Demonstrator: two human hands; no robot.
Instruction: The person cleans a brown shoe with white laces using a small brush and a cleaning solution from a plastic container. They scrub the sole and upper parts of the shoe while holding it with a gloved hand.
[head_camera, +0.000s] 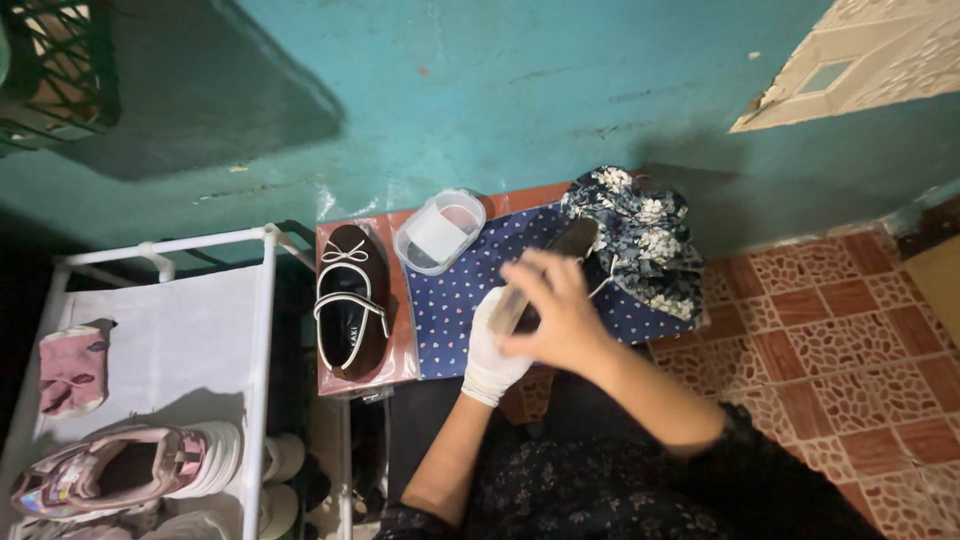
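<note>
Hands: gloved left hand (492, 345) and bare right hand (560, 315) grip dark shoe (560, 250) (blurred).

Brown flat shoe with white bow (351, 300) beside clear plastic tub (440, 232) on low stand; floral cloth heap (645, 238) at right; white rack (160, 330) holding pink sock (72, 370), pink sneaker (125, 470); green crate (55, 70) upper left

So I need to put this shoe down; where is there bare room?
Free: the white shelf between the pink sock and its right rail; the dotted cloth below the clear container. Crowded: around both hands and the floral cloth.
</note>
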